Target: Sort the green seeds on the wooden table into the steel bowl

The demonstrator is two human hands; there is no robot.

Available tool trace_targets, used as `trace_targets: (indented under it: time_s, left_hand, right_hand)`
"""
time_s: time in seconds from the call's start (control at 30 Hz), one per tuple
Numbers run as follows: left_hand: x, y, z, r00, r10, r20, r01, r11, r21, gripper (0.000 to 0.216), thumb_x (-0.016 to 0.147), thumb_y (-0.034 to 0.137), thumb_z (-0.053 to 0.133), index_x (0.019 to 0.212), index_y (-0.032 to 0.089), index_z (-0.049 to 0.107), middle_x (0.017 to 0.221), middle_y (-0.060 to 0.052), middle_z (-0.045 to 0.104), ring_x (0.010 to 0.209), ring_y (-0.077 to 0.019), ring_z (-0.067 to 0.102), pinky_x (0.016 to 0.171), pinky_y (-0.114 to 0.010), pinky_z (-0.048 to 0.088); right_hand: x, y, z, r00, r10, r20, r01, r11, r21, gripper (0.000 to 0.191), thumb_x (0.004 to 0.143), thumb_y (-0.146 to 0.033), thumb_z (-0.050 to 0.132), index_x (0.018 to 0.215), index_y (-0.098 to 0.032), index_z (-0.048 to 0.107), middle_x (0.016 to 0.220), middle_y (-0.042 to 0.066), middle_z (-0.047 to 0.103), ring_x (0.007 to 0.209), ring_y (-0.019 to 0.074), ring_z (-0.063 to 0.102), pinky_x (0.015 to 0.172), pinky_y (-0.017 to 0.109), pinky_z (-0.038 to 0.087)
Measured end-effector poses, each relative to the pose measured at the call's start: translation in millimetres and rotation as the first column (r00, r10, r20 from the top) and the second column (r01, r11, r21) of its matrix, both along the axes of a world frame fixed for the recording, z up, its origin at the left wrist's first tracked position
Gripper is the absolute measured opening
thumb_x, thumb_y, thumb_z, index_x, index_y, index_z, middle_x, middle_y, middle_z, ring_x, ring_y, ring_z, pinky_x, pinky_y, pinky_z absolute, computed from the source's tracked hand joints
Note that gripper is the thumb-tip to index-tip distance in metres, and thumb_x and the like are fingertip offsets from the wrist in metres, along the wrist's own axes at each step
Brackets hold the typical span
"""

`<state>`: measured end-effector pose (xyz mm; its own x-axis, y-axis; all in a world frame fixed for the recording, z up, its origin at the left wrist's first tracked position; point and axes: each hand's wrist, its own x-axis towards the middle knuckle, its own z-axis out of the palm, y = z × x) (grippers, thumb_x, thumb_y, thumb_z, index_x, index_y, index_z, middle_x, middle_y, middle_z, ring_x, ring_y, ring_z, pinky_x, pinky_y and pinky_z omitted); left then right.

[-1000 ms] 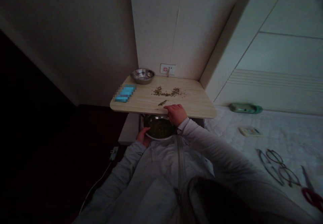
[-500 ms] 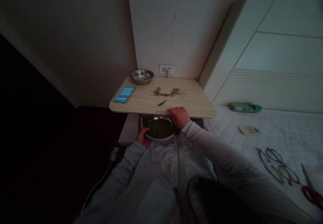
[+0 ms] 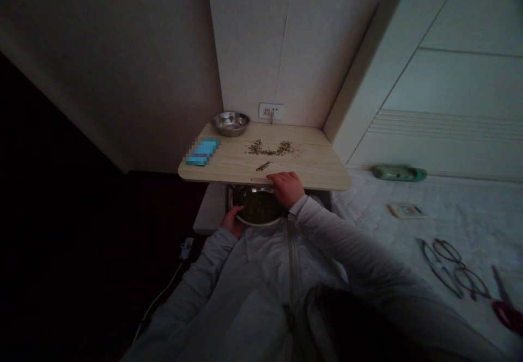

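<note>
My left hand [image 3: 231,222] grips the near left rim of a steel bowl [image 3: 257,208] full of small green beans, held just below the front edge of a light wooden table [image 3: 322,169]. My right hand [image 3: 287,186] rests curled at that table edge, above the bowl's right side, fingers bent down; whether it holds anything is hidden. A small streak of beans [image 3: 263,165] lies just beyond its fingertips. A wider scatter of beans [image 3: 270,148] sits mid-table.
A second steel bowl [image 3: 230,123] stands at the table's back left, a blue blurred box [image 3: 201,152] on the left. A wall socket [image 3: 271,111] is behind. On the bed to the right lie glasses [image 3: 449,267], scissors [image 3: 505,307], a remote [image 3: 407,210] and a green object [image 3: 399,173].
My right hand slid slightly back and forth along the table's front edge above the bowl. The left hand and bowl stayed put.
</note>
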<state>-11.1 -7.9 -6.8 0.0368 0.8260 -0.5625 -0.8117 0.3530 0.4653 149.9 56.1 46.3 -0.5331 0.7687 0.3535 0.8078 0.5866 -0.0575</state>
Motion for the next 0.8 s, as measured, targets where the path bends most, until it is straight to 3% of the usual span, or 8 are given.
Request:
trace_targets:
  time_s: [0.47,0.8]
  left_hand:
    - [0.8,-0.7,3.3,1.000,-0.014,-0.002,0.014,1.000,-0.001,0.021,0.061,0.009,0.045,0.078,0.009,0.058,0.070,-0.007,0.065,0.078,-0.0190,0.058,0.071,-0.031,0.046]
    - [0.6,-0.4,-0.1,1.000,0.005,-0.005,-0.005,1.000,-0.010,0.020,0.062,0.008,0.045,0.078,0.010,0.058,0.066,-0.005,0.064,0.074,-0.0171,0.059,0.069,-0.029,0.047]
  right_hand:
    - [-6.0,-10.6,0.5,0.995,0.096,0.014,-0.096,0.995,0.012,0.030,0.075,-0.017,0.034,0.101,-0.019,0.049,0.099,0.006,0.056,0.091,0.0174,0.044,0.076,0.032,0.022]
    - [-11.0,4.3,5.3,0.999,0.002,0.038,-0.002,1.000,-0.002,0.033,0.072,-0.016,0.037,0.103,-0.019,0.048,0.100,0.008,0.055,0.091,0.0187,0.044,0.075,0.033,0.022]
